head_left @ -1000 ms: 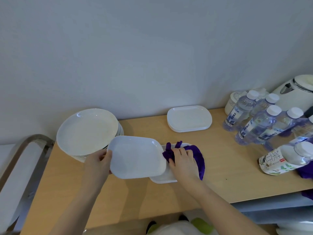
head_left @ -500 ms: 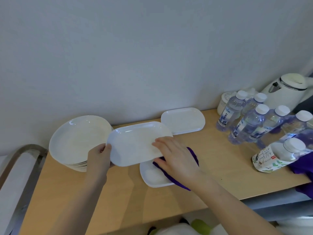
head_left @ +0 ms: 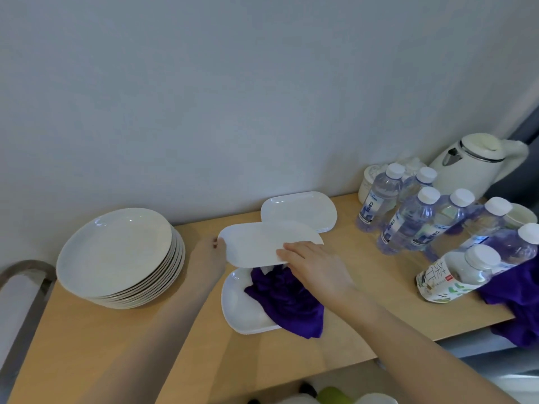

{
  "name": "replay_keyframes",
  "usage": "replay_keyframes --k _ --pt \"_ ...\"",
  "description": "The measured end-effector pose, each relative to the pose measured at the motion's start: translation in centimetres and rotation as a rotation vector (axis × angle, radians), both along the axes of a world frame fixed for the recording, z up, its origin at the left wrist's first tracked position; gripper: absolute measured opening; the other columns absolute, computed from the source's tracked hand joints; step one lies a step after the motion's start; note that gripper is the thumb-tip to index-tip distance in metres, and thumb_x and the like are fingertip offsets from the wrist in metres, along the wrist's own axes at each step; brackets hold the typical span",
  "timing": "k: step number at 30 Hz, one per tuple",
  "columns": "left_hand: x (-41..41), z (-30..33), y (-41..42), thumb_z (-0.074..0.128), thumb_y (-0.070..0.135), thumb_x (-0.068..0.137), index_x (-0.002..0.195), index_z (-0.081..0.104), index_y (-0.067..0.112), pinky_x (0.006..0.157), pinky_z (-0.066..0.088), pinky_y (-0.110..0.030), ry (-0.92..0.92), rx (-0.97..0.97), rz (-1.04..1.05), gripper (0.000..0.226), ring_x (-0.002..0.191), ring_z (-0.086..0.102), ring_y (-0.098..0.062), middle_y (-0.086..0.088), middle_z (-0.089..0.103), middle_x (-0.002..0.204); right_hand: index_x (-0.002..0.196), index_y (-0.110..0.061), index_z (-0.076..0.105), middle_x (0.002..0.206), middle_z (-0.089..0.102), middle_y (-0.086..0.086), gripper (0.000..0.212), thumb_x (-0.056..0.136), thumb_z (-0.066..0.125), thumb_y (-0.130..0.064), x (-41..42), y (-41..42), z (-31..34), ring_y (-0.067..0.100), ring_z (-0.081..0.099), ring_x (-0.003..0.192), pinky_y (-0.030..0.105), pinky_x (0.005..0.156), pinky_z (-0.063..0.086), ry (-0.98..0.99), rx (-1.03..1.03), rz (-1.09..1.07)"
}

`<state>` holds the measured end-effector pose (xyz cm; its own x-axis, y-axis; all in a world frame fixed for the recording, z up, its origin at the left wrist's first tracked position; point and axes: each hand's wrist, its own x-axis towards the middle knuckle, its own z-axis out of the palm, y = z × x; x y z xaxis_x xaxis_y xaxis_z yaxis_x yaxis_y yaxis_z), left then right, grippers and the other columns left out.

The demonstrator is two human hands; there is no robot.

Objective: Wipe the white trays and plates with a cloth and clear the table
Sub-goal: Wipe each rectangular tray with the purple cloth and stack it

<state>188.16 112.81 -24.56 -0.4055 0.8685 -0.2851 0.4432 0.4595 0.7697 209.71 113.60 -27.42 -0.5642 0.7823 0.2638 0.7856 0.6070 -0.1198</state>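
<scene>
Wooden table (head_left: 122, 345) against a plain grey wall, cluttered on the right: water bottles (head_left: 408, 223), a white kettle (head_left: 472, 167), a toppled tea bottle (head_left: 449, 275).

Held tray (head_left: 262, 243) is in the air, over the gap between the tray stack (head_left: 300, 209) at the back and the near tray (head_left: 242, 304). It sits roughly level, tilted slightly toward the camera.

Handling, as a judgement:
- Tray looks like thin, rigid melamine or plastic: light, stiff, glossy, so slippery if damp.
- Best hold is on the raised rim at the short ends, thumb on top, fingers under. Two ends keep it from twisting.
- Plates (head_left: 116, 252) on the left look ceramic, stacked deep: heavy and chippable, so take them a few at a time from under the rim.
- Cloth (head_left: 285, 298) is soft and bunched, half in the near tray, half spilling over its right edge onto the table. It needs a gather before the next wipe.

Hand pose:
- Left hand (head_left: 208, 258) pinches the tray's left end, thumb on the rim, forearm reaching in from bottom left.
- Right hand (head_left: 315, 265) lies palm down on the tray's right front corner, fingers fairly straight over the top. What is under the tray cannot be seen, so an actual grip cannot be told.
- Cloth lies directly below the right hand; contact between them cannot be told.
</scene>
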Motion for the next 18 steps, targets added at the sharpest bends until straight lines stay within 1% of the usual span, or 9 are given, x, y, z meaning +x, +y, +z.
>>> replay_keyframes --k 2,3,5,7,8,10,12,14,18 --pt "0.8 -0.1 0.6 0.038 0.025 0.1 0.129 0.046 0.005 0.094 0.041 -0.04 0.346 0.037 -0.174 0.036 0.11 0.051 -0.03 -0.016 0.054 0.122 0.098 -0.02 0.073 0.102 0.072 0.001 0.043 0.058 0.088 -0.013 0.9 0.7 0.0 0.02 0.07 0.089 0.031 0.065 0.057 -0.002 0.025 -0.003" --pt "1.3 0.0 0.7 0.04 0.03 0.099 0.136 0.042 0.009 0.096 0.038 -0.039 0.462 0.094 -0.268 0.042 0.118 0.046 -0.029 -0.012 0.05 0.131 0.095 -0.02 0.074 0.1 0.073 0.001 0.041 0.057 0.089 -0.014 1.4 1.1 0.0 0.02 0.07 0.088 0.03 0.063 0.056 -0.008 0.035 -0.008" --pt "2.7 0.3 0.9 0.043 0.042 0.097 0.139 0.04 0.02 0.096 0.039 -0.035 0.586 0.19 -0.493 0.048 0.123 0.044 -0.022 -0.003 0.045 0.138 0.094 -0.021 0.074 0.098 0.073 0.001 0.041 0.057 0.09 -0.015 2.1 1.8 0.1 0.02 0.07 0.086 0.029 0.062 0.055 -0.017 0.041 -0.023" --pt "4.3 0.1 1.3 0.045 0.05 0.093 0.14 0.04 0.027 0.098 0.038 -0.033 0.681 0.195 -0.697 0.053 0.129 0.04 -0.016 0.004 0.042 0.143 0.093 -0.021 0.074 0.097 0.073 0.0 0.041 0.057 0.091 -0.014 2.7 2.6 0.1 0.02 0.07 0.085 0.029 0.062 0.055 -0.007 0.056 -0.031" --pt "5.1 -0.1 1.5 0.046 0.049 0.093 0.141 0.038 0.029 0.1 0.035 -0.032 0.743 0.183 -0.76 0.053 0.132 0.037 -0.015 0.005 0.041 0.144 0.093 -0.021 0.074 0.097 0.073 0.0 0.041 0.056 0.09 -0.014 2.9 3.0 0.1 0.02 0.07 0.085 0.03 0.062 0.055 -0.005 0.062 -0.03" --pt "6.2 -0.7 2.1 0.045 0.033 0.096 0.14 0.037 0.03 0.096 0.037 -0.032 0.899 0.196 -0.809 0.045 0.129 0.04 -0.017 0.003 0.044 0.14 0.093 -0.021 0.074 0.096 0.073 0.001 0.042 0.054 0.09 -0.012 3.2 3.8 0.1 0.02 0.07 0.085 0.031 0.063 0.056 -0.013 0.07 -0.026" --pt "6.9 -1.3 3.0 0.044 0.019 0.094 0.138 0.038 0.03 0.088 0.042 -0.033 0.945 0.194 -0.795 0.045 0.123 0.046 -0.02 0.0 0.05 0.132 0.091 -0.021 0.075 0.095 0.073 0.001 0.041 0.053 0.089 -0.012 3.3 4.6 -0.1 0.019 0.07 0.084 0.03 0.065 0.056 -0.03 0.079 -0.038" --pt "7.4 -2.0 4.1 0.049 0.013 0.091 0.138 0.039 0.029 0.084 0.044 -0.033 0.93 0.167 -0.796 0.051 0.12 0.049 -0.021 0.0 0.053 0.127 0.089 -0.022 0.075 0.093 0.074 0.0 0.04 0.053 0.09 -0.013 3.5 5.4 -0.5 0.018 0.071 0.083 0.029 0.068 0.056 -0.043 0.069 -0.071" --pt "8.3 -3.8 6.4 0.062 0.01 0.081 0.138 0.034 0.029 0.072 0.039 -0.029 0.923 0.129 -0.816 0.066 0.112 0.051 -0.019 0.002 0.052 0.113 0.085 -0.021 0.076 0.09 0.074 -0.001 0.037 0.052 0.089 -0.011 3.6 7.0 -1.5 0.016 0.071 0.082 0.029 0.073 0.056 -0.022 0.072 -0.14"
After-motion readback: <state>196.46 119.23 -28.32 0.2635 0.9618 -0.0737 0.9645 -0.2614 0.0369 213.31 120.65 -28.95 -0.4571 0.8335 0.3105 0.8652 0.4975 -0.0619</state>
